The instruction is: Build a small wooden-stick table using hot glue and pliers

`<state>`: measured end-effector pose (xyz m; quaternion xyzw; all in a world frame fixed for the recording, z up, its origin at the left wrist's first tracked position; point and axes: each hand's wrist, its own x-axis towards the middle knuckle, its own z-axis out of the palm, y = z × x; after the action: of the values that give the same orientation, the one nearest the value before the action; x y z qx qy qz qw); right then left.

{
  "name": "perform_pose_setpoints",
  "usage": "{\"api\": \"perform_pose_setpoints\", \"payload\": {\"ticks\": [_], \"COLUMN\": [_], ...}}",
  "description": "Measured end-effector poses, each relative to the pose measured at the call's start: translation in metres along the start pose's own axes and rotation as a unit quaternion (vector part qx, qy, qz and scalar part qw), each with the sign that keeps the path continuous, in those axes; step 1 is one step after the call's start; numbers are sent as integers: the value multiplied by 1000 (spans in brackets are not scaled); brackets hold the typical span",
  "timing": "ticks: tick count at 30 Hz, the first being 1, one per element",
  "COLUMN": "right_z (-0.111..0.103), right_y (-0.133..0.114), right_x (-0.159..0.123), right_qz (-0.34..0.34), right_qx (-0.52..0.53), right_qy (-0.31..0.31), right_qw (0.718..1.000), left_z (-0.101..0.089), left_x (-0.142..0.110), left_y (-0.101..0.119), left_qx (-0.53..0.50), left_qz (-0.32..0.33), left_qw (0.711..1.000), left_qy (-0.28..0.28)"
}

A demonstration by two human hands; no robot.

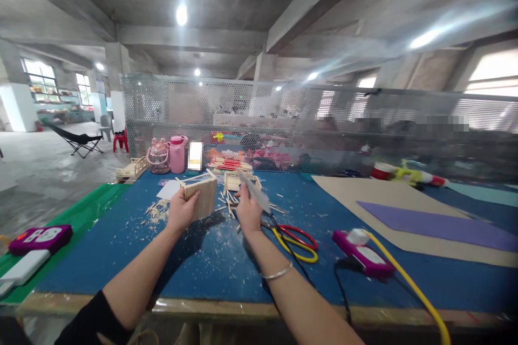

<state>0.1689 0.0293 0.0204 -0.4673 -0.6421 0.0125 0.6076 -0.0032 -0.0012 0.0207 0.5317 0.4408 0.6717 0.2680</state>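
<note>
Over the blue table, left hand on wood, right hand on something pale!

Best handling here looks like a firm but light grip, the wooden frame steady and its thin sticks unsqueezed, with the right wrist loose for fine control. The frame sits just beyond the left thumb, which presses its slatted face; the other left fingers are hidden behind. Across a gap, the right fingers close around a pale grey object, too blurred to name, perhaps a tool. Loose sticks lie scattered below.
</note>
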Motion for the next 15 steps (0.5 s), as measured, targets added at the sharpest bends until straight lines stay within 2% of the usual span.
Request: {"api": "perform_pose_setpoints", "payload": {"ticks": [3,5,6,8,12,15], "right_z": [5,10,13,16,19,20], "right_y": [5,-1,-5,-16,-30,-31], "right_x": [3,-1,-4,-9,-19,-22], "right_qz": [161,255,282,292,290,282], "right_qx": [51,110,134,161,175,154], "right_qy": [15,-20,-44,-86,-124,-128], "right_qw": [985,960,949,939,933,938], "left_z": [-4,-4,-4,-2,1,0], "left_x": [5,5,5,4,4,7], "left_y": [0,2,4,9,20,19], "left_qx": [-35,-50,-53,-49,24,56], "left_qz": [-39,-56,-61,-69,-63,-34], "left_qw": [998,996,996,996,998,998], "left_qy": [-25,-38,-41,-37,21,6]}}
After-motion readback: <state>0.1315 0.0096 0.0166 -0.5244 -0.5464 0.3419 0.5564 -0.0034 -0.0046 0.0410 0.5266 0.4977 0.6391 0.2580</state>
